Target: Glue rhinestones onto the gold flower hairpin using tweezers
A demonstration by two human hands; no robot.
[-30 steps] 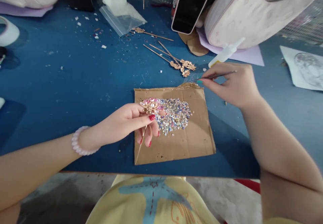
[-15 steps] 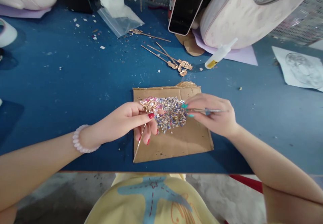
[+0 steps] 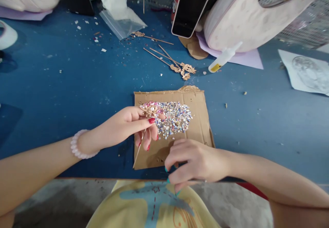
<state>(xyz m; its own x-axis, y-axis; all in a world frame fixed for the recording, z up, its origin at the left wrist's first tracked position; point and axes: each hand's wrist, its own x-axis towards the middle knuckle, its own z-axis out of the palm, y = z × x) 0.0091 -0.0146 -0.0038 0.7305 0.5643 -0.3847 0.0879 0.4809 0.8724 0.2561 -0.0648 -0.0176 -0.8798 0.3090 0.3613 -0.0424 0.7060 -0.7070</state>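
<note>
My left hand [image 3: 128, 123] is closed over the left side of the cardboard, pinching a hairpin [image 3: 152, 109] between thumb and fingers. The hairpin has a gold ornamental head with pink stones and a white pearl, and its thin stem slants down below my fingers. Beside it, a spread of small glittering rhinestones [image 3: 177, 118] lies on the brown cardboard [image 3: 202, 115]. My right hand [image 3: 197, 163] is low at the table's front edge, fingers bent. Slim metal tweezers [image 3: 197, 181] lie along its fingers, their tips hard to make out.
Several gold hairpins [image 3: 177, 65] lie beyond the cardboard, near a glue bottle [image 3: 223, 58]. Farther back are a phone [image 3: 191, 9], a plastic bag [image 3: 120, 22] and a pale handbag [image 3: 228, 19]. A printed paper [image 3: 307, 72] lies at right, a tape roll [image 3: 7, 36] at left.
My right hand has moved from the right side of the rhinestones down toward me, to the table's front edge, with the tweezers. My left hand keeps its hold on the hairpin, nearly still.
</note>
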